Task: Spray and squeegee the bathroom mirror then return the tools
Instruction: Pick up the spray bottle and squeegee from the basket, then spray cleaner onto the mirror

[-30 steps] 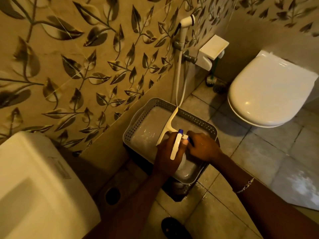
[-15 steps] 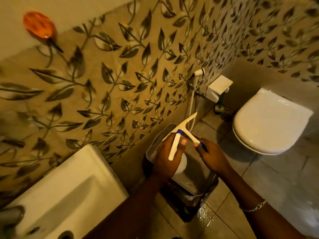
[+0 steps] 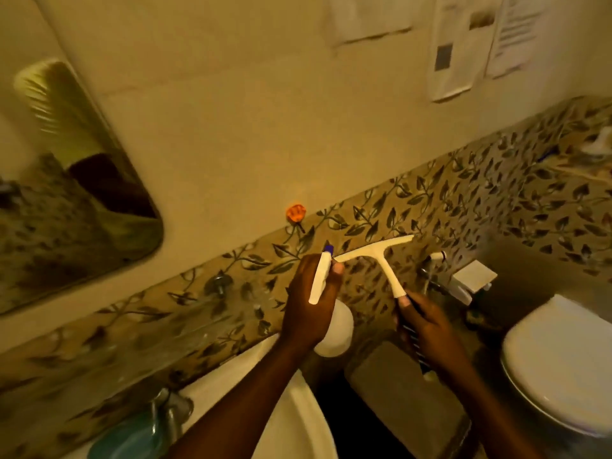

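One spray bottle (image 3: 331,329) gripped in left hand (image 3: 309,304), frame centre. One squeegee (image 3: 381,260) held by handle in right hand (image 3: 427,329). One mirror (image 3: 66,180) upper left.

I could read no text anywhere. The paper sheets (image 3: 463,44) taped to the wall at the upper right carried print too blurred to make out.

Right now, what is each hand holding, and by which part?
Left hand grips the spray bottle at its neck; right hand holds the squeegee by its handle end.
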